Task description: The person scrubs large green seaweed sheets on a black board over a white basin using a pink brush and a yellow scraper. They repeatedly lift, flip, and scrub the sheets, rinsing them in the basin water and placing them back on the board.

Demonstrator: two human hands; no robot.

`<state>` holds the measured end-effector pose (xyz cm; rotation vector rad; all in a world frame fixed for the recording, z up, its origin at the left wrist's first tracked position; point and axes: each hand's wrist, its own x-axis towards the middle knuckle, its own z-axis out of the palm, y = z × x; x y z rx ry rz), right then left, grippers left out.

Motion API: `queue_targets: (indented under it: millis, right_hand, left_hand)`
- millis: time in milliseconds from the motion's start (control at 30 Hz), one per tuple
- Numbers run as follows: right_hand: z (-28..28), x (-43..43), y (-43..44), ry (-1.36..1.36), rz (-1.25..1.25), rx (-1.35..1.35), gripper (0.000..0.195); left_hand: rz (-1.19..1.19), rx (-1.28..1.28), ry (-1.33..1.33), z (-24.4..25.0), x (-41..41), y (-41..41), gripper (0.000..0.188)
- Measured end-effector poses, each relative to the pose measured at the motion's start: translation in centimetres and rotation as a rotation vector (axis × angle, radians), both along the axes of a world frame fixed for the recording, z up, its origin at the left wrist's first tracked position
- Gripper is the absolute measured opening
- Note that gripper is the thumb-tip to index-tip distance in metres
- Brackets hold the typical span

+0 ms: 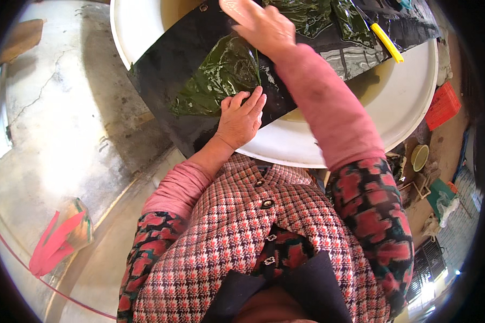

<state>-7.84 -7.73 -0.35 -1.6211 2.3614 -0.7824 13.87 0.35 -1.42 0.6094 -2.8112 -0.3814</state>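
Observation:
A black board (153, 76) lies across a round white tub (412, 117) of yellowish liquid. On the board a wet, dark green, leaf-like sheet (222, 76) is spread in a rough triangle. My left hand (240, 117) rests at its lower right edge, fingers apart, holding nothing. Above the sheet's upper right corner, my right hand (266, 28) is closed round a pale, flat thing (236, 10), partly cut off by the picture's rim; what it is I cannot tell. More wet green sheets (307, 16) lie at the board's far end, beside a yellow-handled cutter (388, 42).
Concrete floor (105, 80) spreads to the left, with a red-and-tan object (58, 242) lower down. Right of the tub are a red printed sheet (443, 105), a small yellowish bowl (420, 158) and a green item with clear plastic (440, 198). The tub's near rim is close to my body.

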Motion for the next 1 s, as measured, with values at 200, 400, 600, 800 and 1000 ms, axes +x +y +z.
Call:
queue_targets:
  millis: [200, 400, 600, 800, 1000]
  right_hand:
    - [-1.3, -6.2, 18.6, -0.216, -0.251, -0.703, 0.065]
    - [-15.0, -12.6, 28.5, -0.619, -1.082, -0.353, 0.066]
    - [-27.9, -16.2, 33.7, -0.541, -0.922, 0.051, 0.049]
    - [-35.4, -15.4, 33.6, -0.522, -0.988, 0.131, 0.06]
    - [-37.8, -9.4, 26.7, -1.204, -0.952, -0.077, 0.056]
  left_hand:
    - [-0.008, -0.027, 0.012, 0.2, -0.2, -0.1, 0.044]
    - [0.006, -0.024, -0.013, 0.4, -0.4, 0.0, 0.042]
    - [0.009, 0.004, -0.087, 0.9, -0.6, -0.1, 0.043]
    - [0.009, 0.03, -0.096, 1.2, -0.8, -0.2, 0.042]
    - [0.0, 0.019, -0.086, 1.1, -0.7, -0.3, 0.042]
